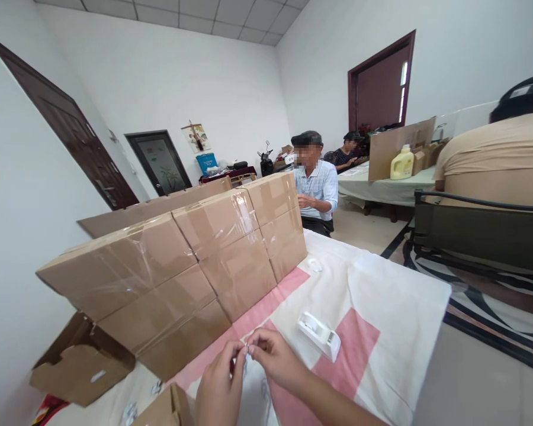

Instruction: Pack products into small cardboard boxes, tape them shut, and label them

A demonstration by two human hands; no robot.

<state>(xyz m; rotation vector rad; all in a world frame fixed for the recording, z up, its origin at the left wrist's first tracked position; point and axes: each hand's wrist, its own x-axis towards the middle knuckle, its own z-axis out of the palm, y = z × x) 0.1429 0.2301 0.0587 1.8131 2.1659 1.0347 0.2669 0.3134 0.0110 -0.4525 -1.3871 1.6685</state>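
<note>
My left hand (222, 378) and my right hand (270, 358) meet over the table at the bottom middle. Thumb and forefinger of each are pinched together, the tips almost touching. Something small and pale shows between and below the fingertips, too small to name. To the right of my right hand lies a white plastic holder (318, 336), which looks like a tape dispenser, on the pink and white cloth (395, 296). Beyond my hands stands a wall of stacked cardboard boxes (226, 260) bound with clear tape.
An open cardboard box (82, 370) stands at the left, another small box (166, 408) nearer me. Small shiny pieces (129, 412) lie between them. A person (317, 189) sits past the stack; others sit at a far table with a yellow jug (402, 163). A chair (479, 231) stands right.
</note>
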